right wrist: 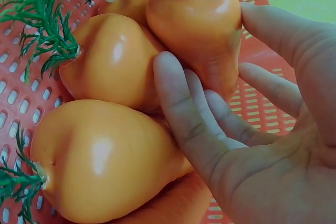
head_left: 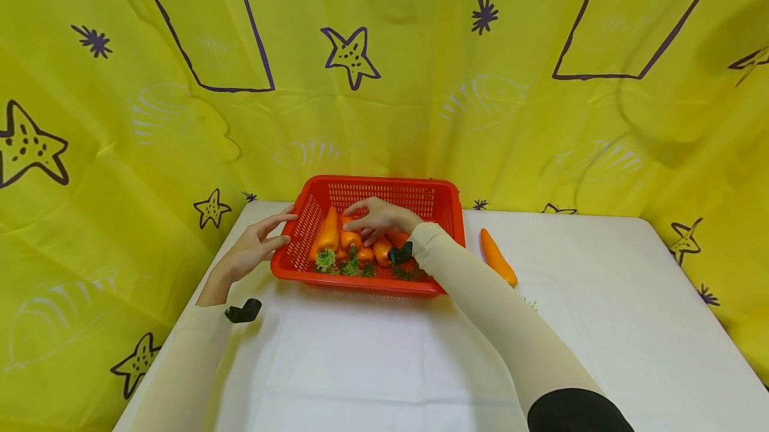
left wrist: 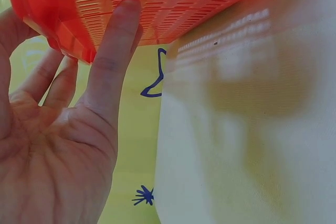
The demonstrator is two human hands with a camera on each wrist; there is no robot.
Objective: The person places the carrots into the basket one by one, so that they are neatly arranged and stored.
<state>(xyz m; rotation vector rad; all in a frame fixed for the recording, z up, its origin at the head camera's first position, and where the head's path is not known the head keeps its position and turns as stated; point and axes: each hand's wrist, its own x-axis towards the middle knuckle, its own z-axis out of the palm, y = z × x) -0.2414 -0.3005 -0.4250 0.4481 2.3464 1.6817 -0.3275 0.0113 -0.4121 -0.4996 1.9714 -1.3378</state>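
Several glossy orange toy carrots with green plastic tops lie in a red perforated basket point(head_left: 384, 285). My right hand point(head_left: 380, 217) reaches in from the right and grips one carrot point(right wrist: 191, 17), its digits on both sides of the tapering body. Two more plump carrots, a middle one point(right wrist: 113, 59) and a lower one point(right wrist: 105, 156), lie beside those fingers. At the basket's left end, my left hand point(head_left: 255, 245) touches the outer wall and rim with extended fingers. In the left wrist view, one fingertip point(left wrist: 127, 11) lies against the slotted side.
Another carrot point(head_left: 497, 258) lies on the white table point(head_left: 601, 312) right of the basket, its top partly behind the right sleeve point(head_left: 492, 312). A yellow curtain point(head_left: 408, 118) with starfish drawings hangs behind the table and at both sides.
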